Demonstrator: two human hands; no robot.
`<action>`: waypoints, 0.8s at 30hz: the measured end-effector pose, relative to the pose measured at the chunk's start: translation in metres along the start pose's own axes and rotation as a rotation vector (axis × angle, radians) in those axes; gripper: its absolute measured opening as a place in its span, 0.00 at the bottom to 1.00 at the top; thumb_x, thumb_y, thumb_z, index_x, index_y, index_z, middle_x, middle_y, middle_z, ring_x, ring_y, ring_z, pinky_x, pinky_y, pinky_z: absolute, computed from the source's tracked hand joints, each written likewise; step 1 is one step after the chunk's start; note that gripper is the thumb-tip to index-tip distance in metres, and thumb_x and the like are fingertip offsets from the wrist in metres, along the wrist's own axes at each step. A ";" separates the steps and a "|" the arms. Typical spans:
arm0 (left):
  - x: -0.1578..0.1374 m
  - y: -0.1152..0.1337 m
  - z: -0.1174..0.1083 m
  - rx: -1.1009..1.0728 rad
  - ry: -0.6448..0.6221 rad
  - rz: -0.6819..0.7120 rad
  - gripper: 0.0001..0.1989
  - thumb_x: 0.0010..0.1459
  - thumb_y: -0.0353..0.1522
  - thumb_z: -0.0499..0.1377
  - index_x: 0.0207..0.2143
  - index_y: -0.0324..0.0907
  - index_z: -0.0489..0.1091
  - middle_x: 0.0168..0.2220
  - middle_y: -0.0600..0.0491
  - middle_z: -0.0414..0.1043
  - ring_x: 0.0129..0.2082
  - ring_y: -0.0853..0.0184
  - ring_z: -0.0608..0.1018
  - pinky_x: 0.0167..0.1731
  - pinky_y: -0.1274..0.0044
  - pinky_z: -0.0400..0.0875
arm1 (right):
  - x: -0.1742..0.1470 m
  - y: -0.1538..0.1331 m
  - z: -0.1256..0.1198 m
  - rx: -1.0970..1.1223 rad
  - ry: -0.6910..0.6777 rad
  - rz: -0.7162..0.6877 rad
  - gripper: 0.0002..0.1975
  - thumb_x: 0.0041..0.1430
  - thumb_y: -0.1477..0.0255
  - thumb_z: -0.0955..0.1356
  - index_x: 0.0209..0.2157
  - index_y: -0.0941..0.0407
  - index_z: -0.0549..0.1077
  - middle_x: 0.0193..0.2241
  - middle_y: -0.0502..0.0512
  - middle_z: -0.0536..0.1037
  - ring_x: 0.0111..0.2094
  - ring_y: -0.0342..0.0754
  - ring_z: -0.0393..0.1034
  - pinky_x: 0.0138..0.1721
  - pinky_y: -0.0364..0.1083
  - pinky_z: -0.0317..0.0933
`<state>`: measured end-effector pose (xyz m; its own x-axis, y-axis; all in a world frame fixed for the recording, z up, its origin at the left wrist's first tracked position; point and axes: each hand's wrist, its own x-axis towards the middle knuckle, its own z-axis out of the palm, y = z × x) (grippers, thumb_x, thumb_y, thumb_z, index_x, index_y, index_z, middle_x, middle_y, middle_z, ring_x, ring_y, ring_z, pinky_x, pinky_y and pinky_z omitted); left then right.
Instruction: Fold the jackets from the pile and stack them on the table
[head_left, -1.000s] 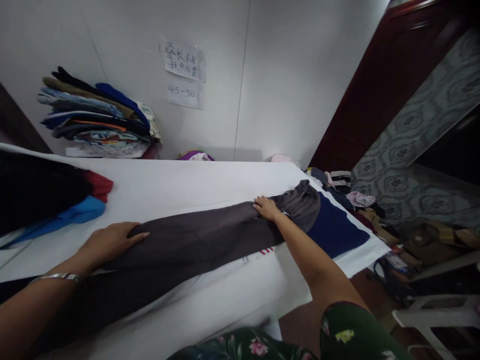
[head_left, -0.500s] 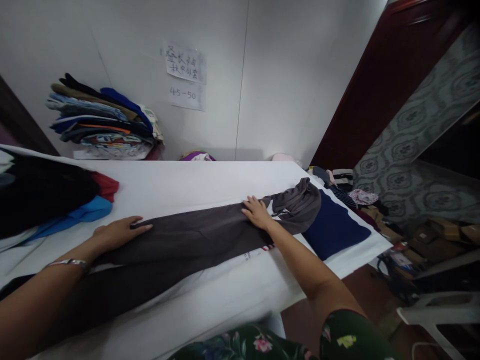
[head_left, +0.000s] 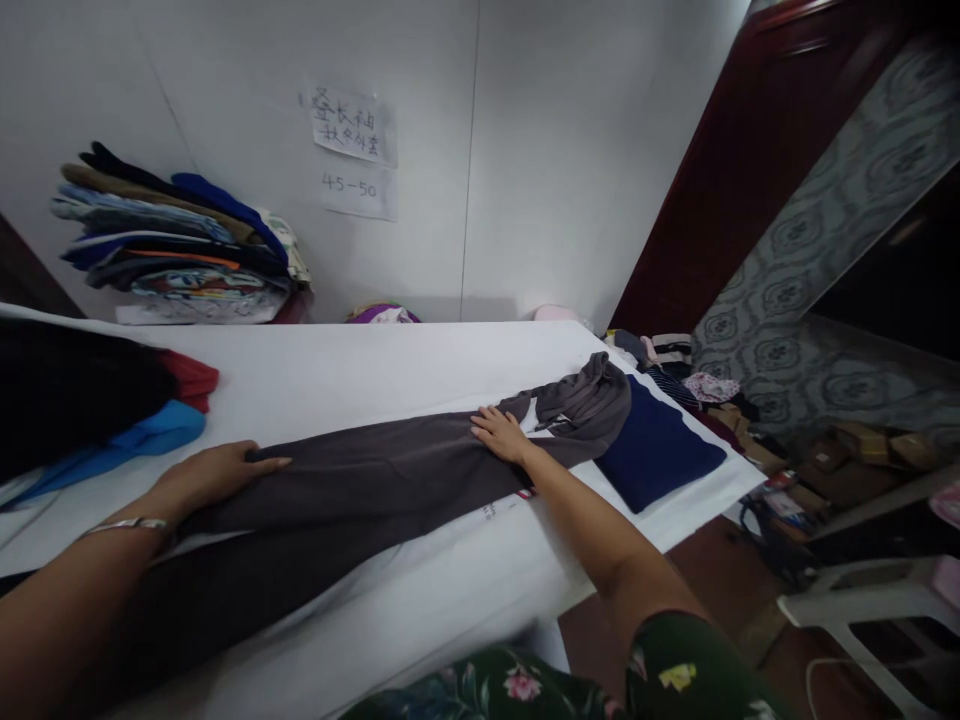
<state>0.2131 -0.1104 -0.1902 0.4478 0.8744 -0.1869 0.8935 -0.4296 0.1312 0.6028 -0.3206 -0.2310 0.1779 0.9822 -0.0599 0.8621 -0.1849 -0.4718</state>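
Observation:
A dark grey hooded top lies stretched across the white table, folded long and narrow, with its bunched hood at the right end. My left hand is at its left part, the upper edge of the cloth between thumb and fingers; the other fingers are partly hidden. Near the hood, my right hand rests flat on the fabric with its fingers spread. Beyond the hood, partly under it, lies a folded navy garment.
Black, blue and red clothes are heaped at the table's left. A tall stack of folded clothes stands by the wall, beside handwritten paper signs. On the right are more clothes, cardboard boxes and a white plastic stool.
The view has turned slightly to the right, so things sit a little further left. Both hands keep nearly the same places on the grey hooded top.

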 end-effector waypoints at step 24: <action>-0.032 0.048 0.019 0.038 0.220 0.073 0.30 0.64 0.44 0.37 0.52 0.35 0.68 0.52 0.40 0.72 0.52 0.51 0.72 0.50 0.64 0.62 | 0.027 0.040 -0.037 -0.159 0.206 0.200 0.22 0.64 0.74 0.60 0.59 0.51 0.67 0.62 0.55 0.66 0.65 0.53 0.51 0.63 0.56 0.45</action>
<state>0.2426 -0.1632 -0.1963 0.4968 0.8670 0.0386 0.8615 -0.4980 0.0987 0.6600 -0.3027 -0.2193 0.4291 0.9019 0.0494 0.8610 -0.3918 -0.3242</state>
